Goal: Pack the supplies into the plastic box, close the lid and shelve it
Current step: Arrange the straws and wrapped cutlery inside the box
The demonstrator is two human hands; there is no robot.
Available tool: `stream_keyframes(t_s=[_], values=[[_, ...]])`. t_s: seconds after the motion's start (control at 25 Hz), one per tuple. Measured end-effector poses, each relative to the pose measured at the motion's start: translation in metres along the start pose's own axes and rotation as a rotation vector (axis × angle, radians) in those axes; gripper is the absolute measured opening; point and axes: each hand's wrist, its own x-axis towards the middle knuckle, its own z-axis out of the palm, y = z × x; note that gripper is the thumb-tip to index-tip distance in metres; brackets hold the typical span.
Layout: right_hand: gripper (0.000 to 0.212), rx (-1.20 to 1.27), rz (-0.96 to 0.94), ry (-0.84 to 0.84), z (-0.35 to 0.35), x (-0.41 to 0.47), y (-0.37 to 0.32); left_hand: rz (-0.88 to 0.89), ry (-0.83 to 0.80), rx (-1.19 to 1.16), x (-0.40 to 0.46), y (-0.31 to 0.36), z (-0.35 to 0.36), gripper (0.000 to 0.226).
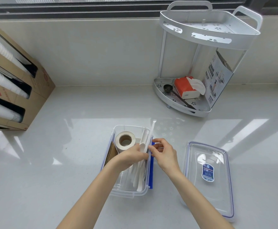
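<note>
The clear plastic box (118,190) with blue clips stands open on the white counter just in front of me. Inside it lie a roll of beige tape (125,141), a piece of brown cardboard (111,154) and several white plastic spoons (139,176). My left hand (130,157) is inside the box, closed around the white spoons. My right hand (164,154) is at the box's right rim, pinching a long white stick (152,129) that pokes up and out beyond the far edge. The clear lid (209,177), with a blue label, lies flat to the right of the box.
A white two-tier corner rack (201,35) stands at the back right; its lower tier holds a red tissue pack (186,87), a dark scoop (168,88) and a printed card. A cardboard dispenser (19,90) with stacks of white cups sits at the left.
</note>
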Motion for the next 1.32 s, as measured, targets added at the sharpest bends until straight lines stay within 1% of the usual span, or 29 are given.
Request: stream_keyframes(t_s=[0.08, 0.12, 0.24, 0.32, 0.44, 0.48, 0.52, 0.64, 0.68, 0.72, 0.76, 0.84, 0.88, 0.92, 0.96, 1.0, 1.04, 1.08, 1.16, 1.24, 1.32], values=[[0.025, -0.005, 0.000, 0.003, 0.000, 0.000, 0.000, 0.084, -0.018, -0.065, -0.009, 0.005, 0.001, 0.034], [0.025, -0.007, 0.001, 0.004, 0.000, 0.000, 0.000, 0.118, -0.022, -0.104, -0.013, 0.007, 0.002, 0.030], [0.028, -0.046, -0.026, -0.002, -0.001, 0.000, -0.004, 0.199, -0.045, -0.189, -0.016, 0.005, 0.005, 0.037], [0.027, -0.085, -0.061, -0.007, -0.002, 0.002, -0.007, 0.221, -0.047, -0.207, -0.014, 0.001, 0.006, 0.044], [0.025, -0.133, -0.084, -0.050, -0.004, 0.003, -0.010, 0.179, 0.009, -0.199, -0.011, -0.006, 0.006, 0.065], [0.024, -0.136, -0.088, -0.058, -0.005, 0.003, -0.011, 0.150, 0.028, -0.192, -0.009, -0.008, 0.006, 0.065], [0.024, -0.130, -0.094, -0.059, -0.006, 0.002, -0.012, 0.141, 0.056, -0.197, -0.009, -0.010, 0.005, 0.057], [0.023, -0.083, -0.122, -0.038, -0.009, -0.002, -0.020, 0.166, 0.127, -0.273, -0.013, -0.011, 0.002, 0.016], [0.023, -0.066, -0.145, -0.043, -0.009, -0.003, -0.023, 0.172, 0.139, -0.310, -0.015, -0.012, 0.000, 0.011], [0.023, -0.050, -0.172, -0.060, -0.007, -0.005, -0.028, 0.194, 0.145, -0.334, -0.017, -0.013, -0.003, 0.014], [0.027, -0.042, -0.200, -0.092, -0.005, -0.008, -0.033, 0.218, 0.140, -0.338, -0.020, -0.014, -0.006, 0.025], [0.038, -0.078, -0.257, -0.154, 0.000, -0.010, -0.042, 0.269, 0.075, -0.312, -0.024, -0.015, -0.009, 0.049], [0.042, -0.116, -0.292, -0.174, 0.003, -0.012, -0.047, 0.296, 0.050, -0.289, -0.028, -0.014, -0.008, 0.056], [0.042, -0.148, -0.329, -0.182, 0.007, -0.014, -0.052, 0.329, 0.036, -0.269, -0.032, -0.011, -0.007, 0.057], [0.037, -0.168, -0.365, -0.183, 0.010, -0.015, -0.056, 0.372, 0.035, -0.271, -0.036, -0.009, -0.005, 0.050], [0.029, -0.173, -0.395, -0.180, 0.013, -0.016, -0.059, 0.414, 0.041, -0.295, -0.038, -0.006, -0.003, 0.038], [0.022, -0.165, -0.417, -0.178, 0.015, -0.016, -0.062, 0.456, 0.046, -0.326, -0.040, -0.004, -0.003, 0.030], [0.019, -0.153, -0.431, -0.176, 0.016, -0.016, -0.065, 0.478, 0.060, -0.352, -0.041, -0.004, -0.003, 0.029], [0.019, -0.096, -0.449, -0.152, 0.013, -0.015, -0.073, 0.464, 0.075, -0.369, -0.044, -0.007, -0.005, 0.028], [0.021, 0.022, -0.431, -0.099, 0.006, -0.013, -0.085, 0.404, 0.089, -0.387, -0.046, -0.013, -0.006, 0.020], [0.026, 0.214, -0.394, -0.044, -0.003, -0.009, -0.096, 0.375, 0.094, -0.476, -0.050, -0.018, -0.005, 0.013]])
